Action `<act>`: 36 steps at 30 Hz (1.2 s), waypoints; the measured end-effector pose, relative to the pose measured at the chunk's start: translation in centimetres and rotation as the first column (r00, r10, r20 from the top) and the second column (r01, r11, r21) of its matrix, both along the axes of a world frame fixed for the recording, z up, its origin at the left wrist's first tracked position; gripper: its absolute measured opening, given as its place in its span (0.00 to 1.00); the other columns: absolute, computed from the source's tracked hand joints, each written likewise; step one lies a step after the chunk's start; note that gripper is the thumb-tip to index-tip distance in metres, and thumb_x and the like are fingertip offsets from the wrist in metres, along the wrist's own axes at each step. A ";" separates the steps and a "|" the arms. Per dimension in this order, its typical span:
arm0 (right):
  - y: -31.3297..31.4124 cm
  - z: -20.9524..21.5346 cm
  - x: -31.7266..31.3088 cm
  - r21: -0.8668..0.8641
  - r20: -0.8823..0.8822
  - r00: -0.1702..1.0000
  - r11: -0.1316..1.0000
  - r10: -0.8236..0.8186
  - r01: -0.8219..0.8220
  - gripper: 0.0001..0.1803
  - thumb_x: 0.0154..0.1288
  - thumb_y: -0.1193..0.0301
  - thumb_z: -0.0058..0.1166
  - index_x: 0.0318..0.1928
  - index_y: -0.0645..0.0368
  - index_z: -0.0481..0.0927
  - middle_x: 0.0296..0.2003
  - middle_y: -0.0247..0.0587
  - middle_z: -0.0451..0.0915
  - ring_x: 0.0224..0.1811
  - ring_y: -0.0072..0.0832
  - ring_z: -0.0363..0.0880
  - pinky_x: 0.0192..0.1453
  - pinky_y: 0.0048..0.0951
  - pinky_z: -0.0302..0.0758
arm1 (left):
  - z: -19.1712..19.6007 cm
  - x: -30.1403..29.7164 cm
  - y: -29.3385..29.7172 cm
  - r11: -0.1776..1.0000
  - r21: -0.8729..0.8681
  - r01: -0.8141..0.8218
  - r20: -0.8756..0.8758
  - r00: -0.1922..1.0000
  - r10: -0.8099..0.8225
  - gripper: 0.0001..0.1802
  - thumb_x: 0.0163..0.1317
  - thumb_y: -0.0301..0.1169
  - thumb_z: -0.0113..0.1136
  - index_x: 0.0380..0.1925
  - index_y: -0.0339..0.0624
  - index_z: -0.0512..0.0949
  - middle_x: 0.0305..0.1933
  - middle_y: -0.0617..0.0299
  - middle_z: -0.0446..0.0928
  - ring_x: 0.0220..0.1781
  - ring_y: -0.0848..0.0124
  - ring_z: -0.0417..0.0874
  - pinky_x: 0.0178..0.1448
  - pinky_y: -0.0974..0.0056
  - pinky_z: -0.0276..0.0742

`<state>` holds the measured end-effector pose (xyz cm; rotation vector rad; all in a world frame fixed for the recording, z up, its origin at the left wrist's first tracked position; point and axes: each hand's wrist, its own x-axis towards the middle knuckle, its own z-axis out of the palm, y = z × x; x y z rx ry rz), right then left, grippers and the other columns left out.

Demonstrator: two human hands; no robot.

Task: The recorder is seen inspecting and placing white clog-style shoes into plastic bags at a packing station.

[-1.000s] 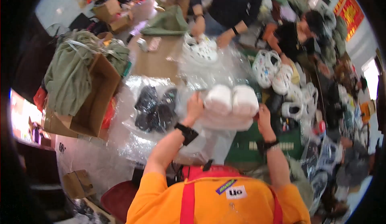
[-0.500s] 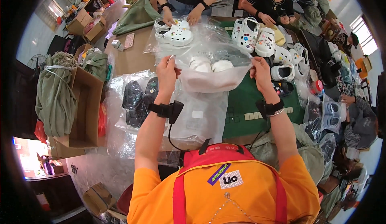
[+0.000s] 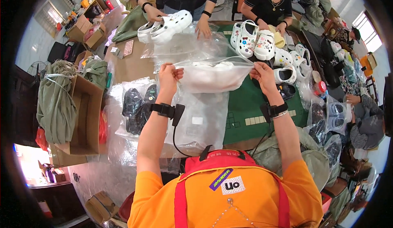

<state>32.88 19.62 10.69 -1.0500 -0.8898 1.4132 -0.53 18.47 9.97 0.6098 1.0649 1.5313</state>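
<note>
Milky-white bag (image 3: 208, 83), white clogs (image 3: 264, 46) (dotted in many colours), green mat (image 3: 241, 105), orange shirt (image 3: 262, 199)

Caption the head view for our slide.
Left hand and right hand hold a translucent bag by its top corners.

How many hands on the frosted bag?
2. The left hand pinches the bag's upper edge at its left end; the right hand pinches the right end. No hidden ones apparent.
</note>
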 end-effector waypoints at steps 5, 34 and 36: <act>0.8 -0.3 1.5 0.047 0.030 0.988 0.987 0.151 -0.152 0.16 0.60 0.73 0.48 0.49 0.66 0.68 0.38 0.42 0.75 0.42 0.26 0.75 0.46 0.24 0.74 | -0.4 -0.3 1.4 0.999 -0.017 0.041 0.169 0.985 -0.037 0.09 0.54 0.27 0.45 0.35 0.34 0.64 0.37 0.44 0.73 0.35 0.60 0.76 0.40 0.65 0.74; -4.5 0.1 -4.8 0.193 0.261 0.942 0.944 0.213 -0.267 0.11 0.64 0.67 0.44 0.40 0.63 0.70 0.27 0.33 0.71 0.26 0.19 0.71 0.32 0.20 0.71 | 0.4 -1.2 -3.1 0.845 0.534 -0.015 -0.836 0.137 0.531 0.10 0.45 0.31 0.59 0.31 0.41 0.77 0.37 0.54 0.75 0.43 0.55 0.72 0.47 0.58 0.66; -4.6 0.1 -5.5 0.203 0.253 0.937 0.934 0.240 -0.294 0.11 0.64 0.68 0.44 0.40 0.63 0.70 0.27 0.33 0.71 0.26 0.18 0.70 0.33 0.20 0.71 | 2.6 3.2 -4.1 0.832 0.393 0.392 -0.863 0.471 0.186 0.21 0.47 0.36 0.61 0.42 0.42 0.73 0.44 0.53 0.74 0.47 0.59 0.72 0.53 0.59 0.63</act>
